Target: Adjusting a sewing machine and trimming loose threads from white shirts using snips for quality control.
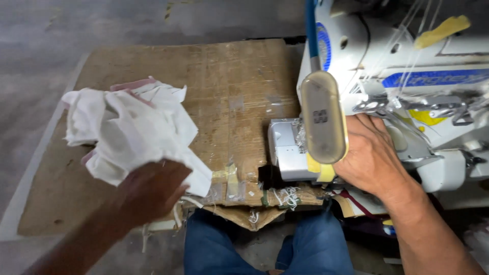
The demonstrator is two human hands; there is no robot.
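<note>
My left hand grips a crumpled bundle of white cloth with a pink edge, held over the left part of a cardboard-covered table. My right hand rests at the needle area of a white sewing machine, fingers curled against the machine; nothing shows in it. An oblong lamp head on a blue stalk hangs in front of the machine and hides part of my right hand's fingers.
The cardboard is taped and torn at its front edge, with thread scraps hanging there. My knees in blue jeans sit under the table. Grey concrete floor lies to the left and behind.
</note>
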